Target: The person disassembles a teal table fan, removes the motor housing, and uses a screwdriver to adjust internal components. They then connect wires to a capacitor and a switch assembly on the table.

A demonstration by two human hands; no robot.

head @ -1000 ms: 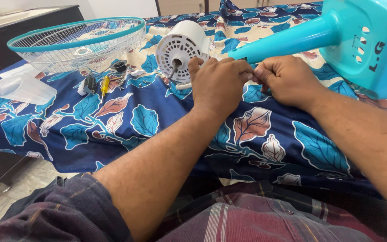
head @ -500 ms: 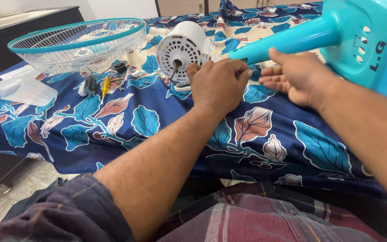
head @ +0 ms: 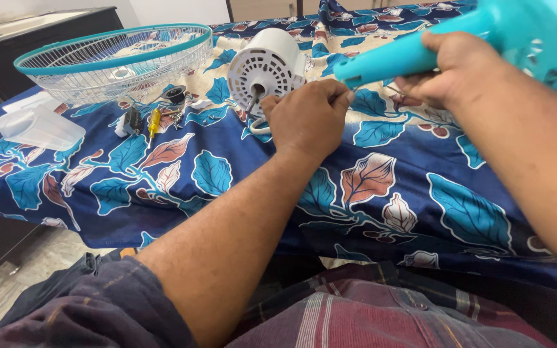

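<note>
Fan in pieces on a leaf-print cloth (head: 182, 174).
The right hand (head: 459, 67) grips the turquoise stand tube (head: 388, 61), lifted over the far middle; keeping it steady looks wise. The left hand (head: 307, 116), closed, pinches something small at the tube's tip, just beside the white motor (head: 267, 64). The wire guard (head: 114, 58) sits far left.

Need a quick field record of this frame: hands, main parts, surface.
left hand: closed, beside the white fan motor, by the tip of the turquoise fan neck
right hand: gripping the turquoise fan neck
fan guard: on the cloth, far left
small parts: yellow screwdriver, black pieces near it
clear plastic piece: left edge
surface: blue leaf-print cloth
</note>
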